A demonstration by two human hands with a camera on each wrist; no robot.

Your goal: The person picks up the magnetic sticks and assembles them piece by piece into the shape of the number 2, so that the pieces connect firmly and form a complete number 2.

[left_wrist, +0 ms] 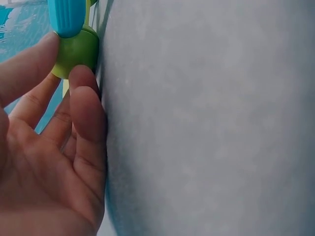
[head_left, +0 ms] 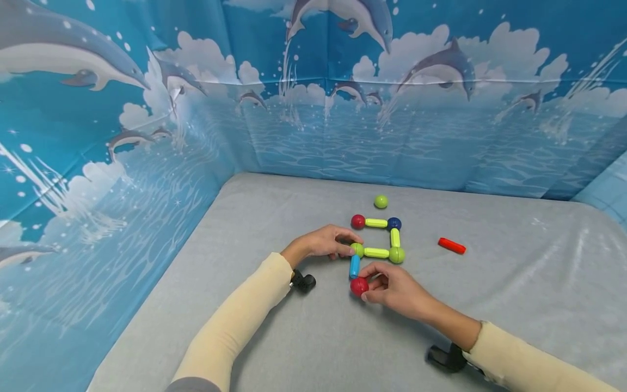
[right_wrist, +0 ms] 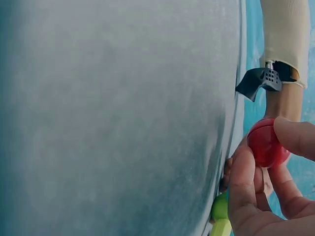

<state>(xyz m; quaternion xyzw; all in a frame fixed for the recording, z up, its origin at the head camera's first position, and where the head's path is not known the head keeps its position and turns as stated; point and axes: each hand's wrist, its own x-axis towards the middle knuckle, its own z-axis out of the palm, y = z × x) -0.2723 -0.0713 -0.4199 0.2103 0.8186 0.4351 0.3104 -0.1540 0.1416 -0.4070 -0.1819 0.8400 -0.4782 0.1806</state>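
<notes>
My left hand [head_left: 329, 242] pinches a green ball [head_left: 357, 249] at the near left corner of a layout of rods and balls. From that ball a blue rod [head_left: 355, 267] points toward me. At the rod's near end is a red ball [head_left: 360, 286], which my right hand [head_left: 398, 289] pinches between thumb and fingers. In the left wrist view the blue rod [left_wrist: 68, 17] meets the green ball [left_wrist: 76, 51] between thumb and fingertips. The right wrist view shows the red ball [right_wrist: 267, 142] in my fingers; whether it touches the rod is hidden there.
Yellow-green rods [head_left: 376, 253] join another green ball [head_left: 397, 255], a dark blue ball [head_left: 394, 224] and a second red ball [head_left: 358, 221]. A loose green ball [head_left: 380, 201] lies behind, a red rod [head_left: 452, 245] to the right. Dolphin-print curtains stand around the grey surface [head_left: 294, 207].
</notes>
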